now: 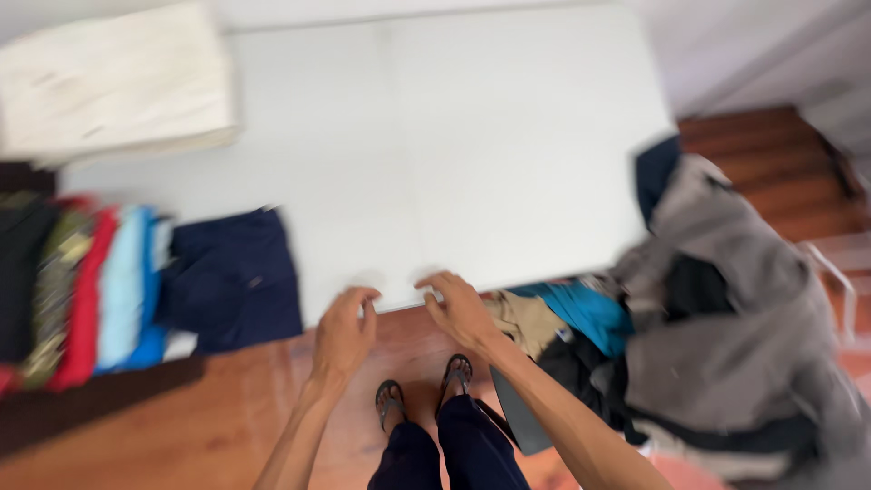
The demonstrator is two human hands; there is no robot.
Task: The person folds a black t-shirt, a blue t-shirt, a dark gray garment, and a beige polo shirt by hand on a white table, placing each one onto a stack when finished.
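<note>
Fingers (363, 304) of the left hand (343, 331) are curled loosely downward and lie close together, clamped on nothing; their tips sit at the near edge of the white table (454, 136). Fingers of the right hand (461, 308) are likewise bent and slightly spread, tips touching or just above the same table edge, gripping nothing that can be made out; motion blur hides the exact contact. Both hands are just beside each other, with a narrow gap between them, at the middle of the near edge. A folded dark navy garment (234, 279) lies flat on the table to the left of the left hand, near it but apart. Further left stands a row of folded clothes (86, 295) in black, patterned olive, red, pale blue and bright blue, packed edge to edge. A cream folded cloth (113, 82) rests at the far left corner of the table. To the right of the right hand, a loose heap of unfolded clothes (726, 299) hangs over the table's right end; a tan piece (526, 322) and a teal piece (590, 313) lie nearest the right hand, with grey and black fabric behind them. Below the hands, two sandalled feet (422, 386) stand on the reddish wooden floor (181, 426).
</note>
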